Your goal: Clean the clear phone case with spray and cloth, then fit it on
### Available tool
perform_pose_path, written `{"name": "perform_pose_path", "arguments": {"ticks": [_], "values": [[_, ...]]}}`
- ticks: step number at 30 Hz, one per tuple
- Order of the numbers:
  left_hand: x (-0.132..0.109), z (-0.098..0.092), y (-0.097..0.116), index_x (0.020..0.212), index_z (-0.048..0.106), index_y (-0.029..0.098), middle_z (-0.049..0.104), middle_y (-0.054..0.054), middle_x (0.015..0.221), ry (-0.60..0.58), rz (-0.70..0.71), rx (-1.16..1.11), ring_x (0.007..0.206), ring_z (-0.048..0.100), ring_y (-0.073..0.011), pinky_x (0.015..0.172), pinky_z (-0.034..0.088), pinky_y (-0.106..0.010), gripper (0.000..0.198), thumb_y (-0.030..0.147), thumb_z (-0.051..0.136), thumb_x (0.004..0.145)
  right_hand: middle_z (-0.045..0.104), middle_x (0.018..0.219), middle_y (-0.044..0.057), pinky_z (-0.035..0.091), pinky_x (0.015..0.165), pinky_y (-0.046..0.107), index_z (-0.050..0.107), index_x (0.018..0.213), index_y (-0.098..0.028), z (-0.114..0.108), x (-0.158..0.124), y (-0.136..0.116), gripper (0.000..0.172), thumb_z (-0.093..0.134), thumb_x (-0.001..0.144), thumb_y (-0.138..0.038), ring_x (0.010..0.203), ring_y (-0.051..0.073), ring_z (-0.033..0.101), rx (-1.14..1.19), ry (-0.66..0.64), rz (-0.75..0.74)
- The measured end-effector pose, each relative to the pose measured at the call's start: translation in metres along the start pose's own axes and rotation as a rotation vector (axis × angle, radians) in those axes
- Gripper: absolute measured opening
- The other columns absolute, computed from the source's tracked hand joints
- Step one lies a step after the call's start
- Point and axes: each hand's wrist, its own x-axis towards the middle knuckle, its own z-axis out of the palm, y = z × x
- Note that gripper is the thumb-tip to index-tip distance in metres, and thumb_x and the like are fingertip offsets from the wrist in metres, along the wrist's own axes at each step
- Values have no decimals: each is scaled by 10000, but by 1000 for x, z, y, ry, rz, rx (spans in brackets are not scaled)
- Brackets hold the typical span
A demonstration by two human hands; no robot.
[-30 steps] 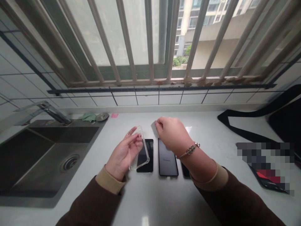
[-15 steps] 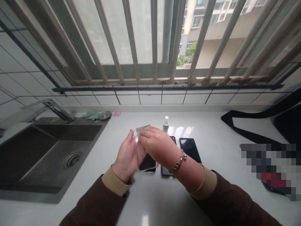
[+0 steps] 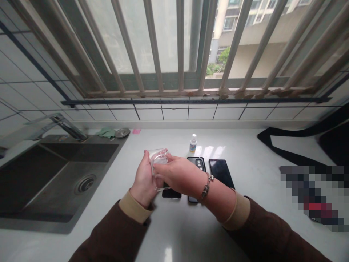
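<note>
My left hand (image 3: 141, 182) is wrapped round a clear phone case (image 3: 156, 154), held tilted above the counter. Over the case reaches my right hand (image 3: 182, 173), its fingers bent and closed at the inner face and edge. A pale grey cloth (image 3: 163, 160) shows partly between these fingers; most of it is hidden. Below the hands lies a dark phone (image 3: 171, 194), partly covered. Beside it, under my right wrist, is a black phone case (image 3: 192, 160) with round camera openings. Farther right lies a black-screened phone (image 3: 220, 170). A small white spray bottle (image 3: 193, 144) stands behind them.
At left is a steel sink (image 3: 54, 178) with a faucet (image 3: 69, 127). A green cloth (image 3: 105, 132), a metal drain cover (image 3: 122, 133) and a pink slip (image 3: 136, 131) lie along the back. A black strap (image 3: 264, 135) stretches across the right side.
My right hand has shifted slightly left and down, and the clear case has turned in my hands. Less of the grey cloth shows; more of the black case and bottle is visible.
</note>
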Motion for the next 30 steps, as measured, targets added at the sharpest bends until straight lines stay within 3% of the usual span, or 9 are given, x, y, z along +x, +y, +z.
{"name": "perform_pose_path", "arguments": {"ticks": [5, 12, 14, 16, 18, 20, 23, 26, 30], "values": [[6, -5, 11, 1244, 711, 46, 794, -201, 932, 131, 32, -16, 721, 776, -257, 673, 645, -358, 734, 595, 236, 1137, 823, 1038, 87, 418, 1258, 427, 762, 1014, -152, -6, 3, -2, 155, 607, 1028, -147, 1034, 252, 759, -155, -103, -204], [-5, 9, 6, 1158, 737, 77, 801, -202, 964, 49, -2, -52, 844, 804, -281, 802, 670, -398, 666, 598, 323, 1130, 844, 1032, 95, 402, 1277, 396, 779, 1052, -119, -14, 7, -14, 213, 576, 1004, -74, 1020, 217, 777, -162, -144, -82], [-8, 12, 2, 1155, 734, 67, 801, -216, 995, -16, -30, -49, 901, 807, -298, 836, 668, -415, 652, 573, 324, 1137, 839, 1020, 113, 481, 1194, 379, 777, 1024, -115, -14, 7, -14, 175, 608, 997, -82, 1010, 233, 780, -111, -71, 7], [-9, 13, -1, 1164, 730, 59, 801, -213, 1007, -80, -46, -46, 928, 806, -292, 872, 663, -414, 634, 536, 313, 1149, 830, 986, 113, 584, 972, 348, 771, 1034, -130, -16, 4, -9, 171, 601, 1024, -116, 926, 234, 785, -84, -1, 145], [-9, 12, -4, 1136, 731, 72, 796, -187, 959, -151, -63, -66, 920, 801, -276, 926, 653, -423, 617, 519, 306, 1156, 812, 898, 106, 574, 728, 329, 763, 1042, -143, -22, 0, 0, 213, 556, 1078, -183, 775, 231, 768, -80, 65, 316], [-8, 10, -7, 1076, 730, 99, 789, -175, 931, -208, -92, -88, 933, 798, -280, 985, 637, -459, 611, 545, 320, 1150, 793, 829, 90, 547, 669, 338, 759, 1079, -161, -28, -5, 10, 292, 495, 1130, -275, 711, 236, 750, -105, 158, 488], [-9, 9, -10, 1092, 735, 98, 796, -207, 1026, -269, -132, -81, 1002, 796, -293, 1031, 619, -481, 632, 580, 329, 1142, 798, 886, 86, 573, 884, 369, 754, 1060, -168, -29, -10, 18, 284, 480, 1126, -201, 828, 224, 767, -179, 307, 451], [-11, 12, -13, 1178, 739, 110, 808, -169, 1111, -263, -106, -123, 1047, 794, -243, 1055, 607, -409, 547, 476, 332, 1169, 822, 1037, 113, 552, 1067, 379, 748, 1035, -135, -13, -9, 13, 201, 553, 1076, -111, 968, 224, 783, -137, 243, 186], [-11, 16, -12, 1096, 750, 119, 816, -139, 1085, -148, -57, -224, 1112, 786, -209, 1117, 573, -347, 475, 379, 361, 1175, 785, 1334, 161, 534, 1150, 356, 741, 1230, -101, 10, -5, 3, 240, 556, 1078, -90, 1232, 226, 745, -96, 225, 108]]}}
